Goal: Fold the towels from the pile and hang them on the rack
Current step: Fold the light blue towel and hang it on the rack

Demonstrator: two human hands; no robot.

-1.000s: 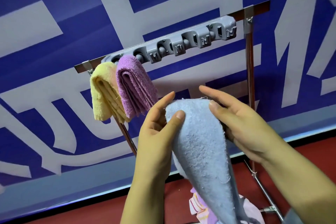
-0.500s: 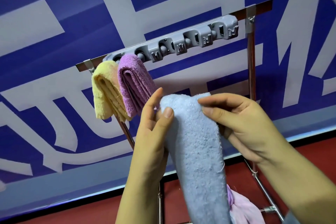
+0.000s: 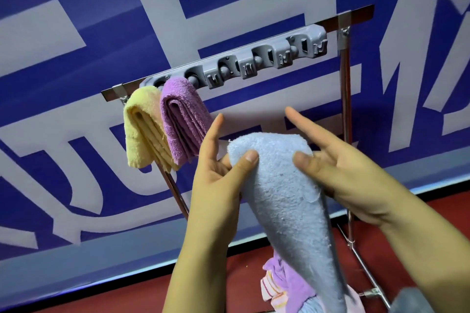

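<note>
Holding blue towel, left hand, right hand, below rack

The right hand has opened its fingers off the blue towel, whose top edge has broadened.

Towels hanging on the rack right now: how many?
2. The yellow towel hangs at the rack's left end, and the purple towel beside it on its right. The blue towel is not hung yet; both hands hold it below the bar.
</note>
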